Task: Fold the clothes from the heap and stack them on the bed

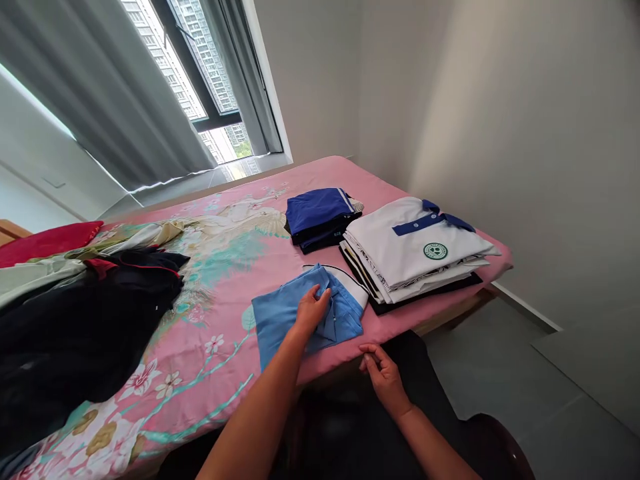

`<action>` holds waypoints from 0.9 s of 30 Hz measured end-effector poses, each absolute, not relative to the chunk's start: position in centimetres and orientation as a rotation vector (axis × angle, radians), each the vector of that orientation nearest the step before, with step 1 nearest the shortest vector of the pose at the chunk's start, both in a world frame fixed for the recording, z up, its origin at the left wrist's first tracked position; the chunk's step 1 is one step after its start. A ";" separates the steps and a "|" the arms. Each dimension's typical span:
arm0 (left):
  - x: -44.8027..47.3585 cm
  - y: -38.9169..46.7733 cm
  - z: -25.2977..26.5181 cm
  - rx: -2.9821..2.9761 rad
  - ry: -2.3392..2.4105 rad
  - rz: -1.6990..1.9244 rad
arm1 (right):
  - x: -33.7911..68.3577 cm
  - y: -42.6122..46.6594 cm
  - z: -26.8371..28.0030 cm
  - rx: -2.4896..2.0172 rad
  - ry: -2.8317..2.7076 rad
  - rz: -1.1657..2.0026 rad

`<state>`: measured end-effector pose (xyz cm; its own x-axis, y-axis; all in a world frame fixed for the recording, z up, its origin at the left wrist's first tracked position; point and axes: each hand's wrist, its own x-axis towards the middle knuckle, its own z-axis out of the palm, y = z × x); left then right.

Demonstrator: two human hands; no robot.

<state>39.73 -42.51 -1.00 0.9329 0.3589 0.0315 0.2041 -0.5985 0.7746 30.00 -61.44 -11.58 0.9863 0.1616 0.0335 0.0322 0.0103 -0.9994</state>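
A light blue collared shirt (pixel 280 313) lies partly folded near the front edge of the bed. My left hand (pixel 313 310) rests on it by the collar, its fingers closed on the cloth. Just off the bed's edge, above my lap, my right hand (pixel 385 380) is loosely curled, with nothing visible in it. A white piece of cloth with a dark trim (pixel 350 283) shows from under the shirt's far right side. Immediately right of it sits a stack of folded clothes topped by a white polo shirt (pixel 400 243) with a blue collar and a round green badge.
Behind the light blue shirt is a smaller folded pile with a royal blue garment (pixel 317 205) on top. Loose black clothes (pixel 100 327) spread over the left side, with a red item (pixel 50 243) beyond them. The pink floral bedsheet (pixel 215 313) covers the bed; a wall (pixel 500 133) borders the right.
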 end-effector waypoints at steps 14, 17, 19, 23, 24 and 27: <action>31.9 -34.6 -2.2 2.955 0.179 0.095 | 28.6 -61.5 -7.9 -1.644 -0.199 -0.087; 31.6 -35.1 -1.8 2.971 0.163 0.156 | 27.5 -59.5 -3.5 -1.717 -0.518 -0.092; 31.3 -35.2 -1.5 2.981 0.149 0.202 | 27.4 -57.5 -0.4 -1.744 -0.778 -0.062; 29.8 -34.4 -1.7 3.014 0.148 0.224 | 29.3 -53.0 2.5 -1.846 -1.068 -0.080; 29.3 -34.0 -2.0 3.021 0.149 0.214 | 30.2 -52.1 2.3 -1.899 -1.103 -0.086; 27.7 -33.0 -3.0 3.014 0.203 0.164 | 33.5 -50.5 0.3 -2.140 -1.145 -0.045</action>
